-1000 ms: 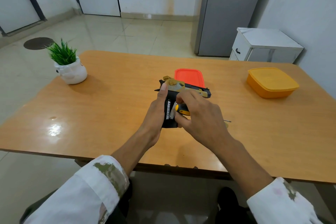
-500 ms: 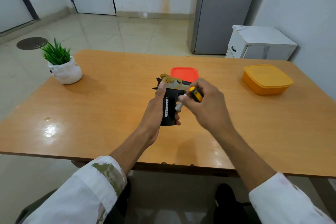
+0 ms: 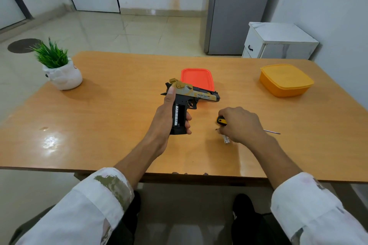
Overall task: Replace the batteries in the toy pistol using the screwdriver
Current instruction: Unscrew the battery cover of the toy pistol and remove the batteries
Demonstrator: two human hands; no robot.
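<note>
My left hand [image 3: 166, 117] grips the black handle of the gold-and-black toy pistol [image 3: 192, 95], holding it upright over the table with the barrel pointing right. The handle's side is uncovered and a battery [image 3: 176, 114] shows inside. To the right, my right hand [image 3: 240, 124] is low over the table with the yellow-and-black screwdriver [image 3: 221, 120] in its curled fingers; the metal shaft tip [image 3: 273, 132] sticks out past the wrist. A small silvery battery [image 3: 226, 139] lies under the fingers, touching the table.
The wooden table [image 3: 111, 117] carries a red lid [image 3: 197, 78] behind the pistol, an orange lidded box [image 3: 285, 80] at far right and a potted plant [image 3: 58, 67] at far left. A white cabinet [image 3: 278, 42] and a grey fridge stand beyond.
My right hand has left the pistol handle and gone down to the right onto the table, taking the screwdriver and a small battery with it. My left hand still holds the pistol.
</note>
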